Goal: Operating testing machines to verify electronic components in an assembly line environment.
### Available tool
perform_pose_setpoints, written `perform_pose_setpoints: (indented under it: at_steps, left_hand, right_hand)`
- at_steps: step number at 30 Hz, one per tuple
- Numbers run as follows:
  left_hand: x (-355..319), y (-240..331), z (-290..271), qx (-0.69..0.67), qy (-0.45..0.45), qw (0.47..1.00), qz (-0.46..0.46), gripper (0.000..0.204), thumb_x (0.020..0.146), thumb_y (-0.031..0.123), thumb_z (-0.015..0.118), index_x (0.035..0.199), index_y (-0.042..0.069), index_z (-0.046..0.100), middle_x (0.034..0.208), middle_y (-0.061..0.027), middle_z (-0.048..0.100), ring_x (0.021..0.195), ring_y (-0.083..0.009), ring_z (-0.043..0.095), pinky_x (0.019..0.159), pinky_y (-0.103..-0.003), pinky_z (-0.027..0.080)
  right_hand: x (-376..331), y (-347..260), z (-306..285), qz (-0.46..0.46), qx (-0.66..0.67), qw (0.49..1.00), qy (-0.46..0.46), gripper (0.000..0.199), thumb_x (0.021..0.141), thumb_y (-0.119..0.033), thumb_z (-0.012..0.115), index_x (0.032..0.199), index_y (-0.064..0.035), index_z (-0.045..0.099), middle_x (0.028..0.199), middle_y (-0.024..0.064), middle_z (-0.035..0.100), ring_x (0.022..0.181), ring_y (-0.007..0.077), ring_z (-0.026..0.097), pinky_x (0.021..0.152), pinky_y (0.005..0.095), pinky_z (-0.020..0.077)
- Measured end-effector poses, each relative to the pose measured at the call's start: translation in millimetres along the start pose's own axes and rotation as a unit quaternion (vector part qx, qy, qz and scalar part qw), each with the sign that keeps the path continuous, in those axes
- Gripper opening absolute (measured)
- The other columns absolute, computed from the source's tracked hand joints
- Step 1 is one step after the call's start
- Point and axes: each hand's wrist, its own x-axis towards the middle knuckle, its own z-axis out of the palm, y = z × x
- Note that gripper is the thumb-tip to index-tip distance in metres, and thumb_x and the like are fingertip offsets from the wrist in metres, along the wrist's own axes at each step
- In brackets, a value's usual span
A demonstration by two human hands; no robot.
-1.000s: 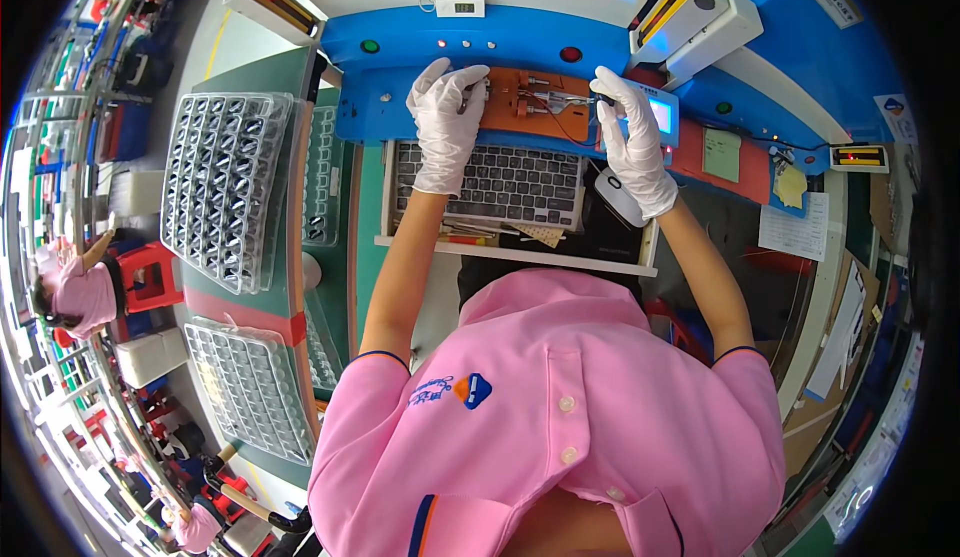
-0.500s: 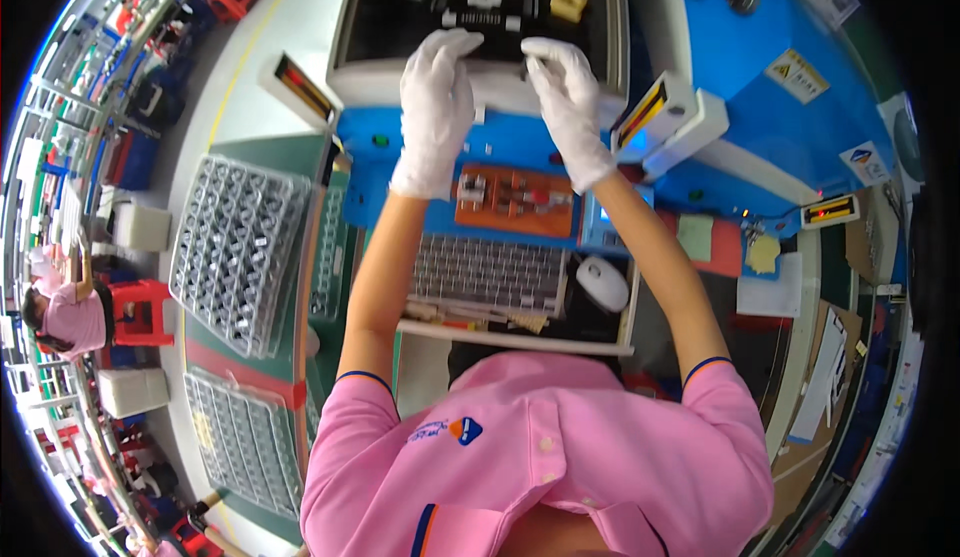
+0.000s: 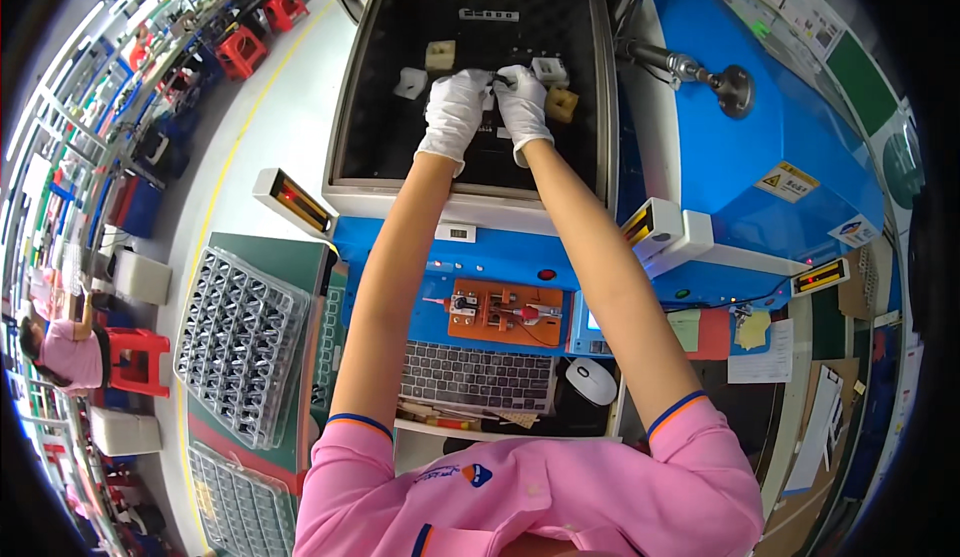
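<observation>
Both my hands wear white gloves and reach over a black-lined, metal-framed bed [image 3: 390,147]. My left hand [image 3: 455,112] is closed, its fingertips bent toward the other hand. Almost touching it, my right hand [image 3: 521,105] pinches a small dark part [image 3: 502,80], mostly hidden by the fingers. Whether the left fingertips also grip this part is hard to see. A cream block [image 3: 440,54] and a white block [image 3: 410,83] lie left of my hands. On the right are another white block [image 3: 549,70] and a yellowish block [image 3: 562,105].
Nearer me are an orange fixture [image 3: 505,313], a keyboard [image 3: 478,377] and a white mouse [image 3: 591,382]. Clear trays of dark parts [image 3: 240,347] stand at left. A blue machine housing [image 3: 740,107] with a metal arm [image 3: 670,60] rises at right. Sensor posts [image 3: 295,203] flank the bed.
My hands have moved farther forward over the black bed and come together; they were apart at its near edge. The view has shifted, showing more of the bed.
</observation>
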Motion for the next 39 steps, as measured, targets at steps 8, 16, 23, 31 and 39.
perform_pose_setpoints:
  at_steps: [8, 16, 23, 31, 39]
  left_hand:
    - [-136.6, 99.2, -106.7, -0.343, 0.219, 0.902, -0.143, 0.018, 0.083, 0.006, 0.075, 0.101, 0.009, 0.072, 0.097, -0.0066, 0.072, 0.087, -0.0212, 0.068, 0.092, -0.037, 0.052]
    - [-240.0, 56.3, -53.5, -0.129, 0.01, 0.975, -0.183, 0.01, 0.089, 0.023, 0.071, 0.095, 0.015, 0.071, 0.1, -0.0029, 0.07, 0.104, -0.0236, 0.062, 0.11, -0.068, 0.017]
    - [-252.4, 50.7, -69.6, -0.263, 0.004, 0.955, -0.134, 0.008, 0.086, 0.018, 0.072, 0.092, 0.013, 0.071, 0.098, -0.004, 0.07, 0.102, -0.0258, 0.063, 0.1, -0.05, 0.039]
    - [-249.3, 23.2, -75.8, -0.204, 0.022, 0.976, -0.072, 0.009, 0.085, 0.013, 0.072, 0.092, 0.006, 0.071, 0.092, -0.0086, 0.071, 0.089, -0.0255, 0.067, 0.082, -0.036, 0.051]
    - [-267.4, 60.1, -91.2, -0.359, 0.055, 0.911, -0.196, 0.019, 0.09, 0.005, 0.068, 0.108, 0.003, 0.071, 0.099, -0.0055, 0.071, 0.09, -0.0135, 0.065, 0.082, -0.029, 0.053]
  right_hand:
    - [2.1, -17.9, 2.7, -0.125, -0.196, 0.963, -0.135, 0.028, 0.086, -0.018, 0.07, 0.113, -0.0112, 0.067, 0.123, 0.0128, 0.063, 0.104, 0.03, 0.061, 0.089, 0.04, 0.0503]
    - [-55.4, -63.6, -43.6, -0.214, -0.137, 0.967, 0.001, 0.064, 0.095, -0.017, 0.055, 0.154, -0.009, 0.03, 0.151, 0.0233, 0.037, 0.12, 0.0441, 0.049, 0.104, 0.0548, 0.0382]
    - [-231.5, -45.9, -172.7, -0.253, -0.25, 0.907, -0.225, 0.023, 0.084, -0.012, 0.069, 0.103, -0.0096, 0.056, 0.092, 0.0113, 0.059, 0.088, 0.0319, 0.058, 0.077, 0.0452, 0.0441]
    - [-229.0, -28.8, -179.6, -0.215, -0.286, 0.893, -0.272, 0.02, 0.082, -0.012, 0.067, 0.096, -0.0071, 0.054, 0.089, 0.012, 0.059, 0.086, 0.0314, 0.06, 0.071, 0.0475, 0.0449]
    - [-273.9, -48.1, -165.7, -0.281, -0.177, 0.902, -0.276, 0.023, 0.083, -0.006, 0.061, 0.106, -0.0079, 0.061, 0.093, 0.0129, 0.059, 0.093, 0.0272, 0.061, 0.079, 0.0445, 0.0439]
